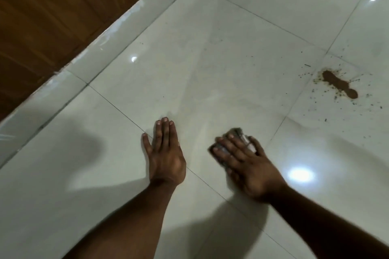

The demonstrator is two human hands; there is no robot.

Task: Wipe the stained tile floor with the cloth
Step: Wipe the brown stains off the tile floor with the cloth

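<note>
left hand lies flat on the tile floor, fingers straight and together, holding nothing; judged a brace that takes body weight while the other arm works. right hand presses the cloth to the floor with fingers spread over it, palm down, so pressure covers the whole folded pad; cloth edges are blurred, folds unclear. the cloth sits on the near tile, just left of a grout line. the brown stain with scattered specks lies well apart, toward the floor's far right, untouched. skirting tile and a wooden panel bound the left edge. judgement: wiping has not reached the stain.
</note>
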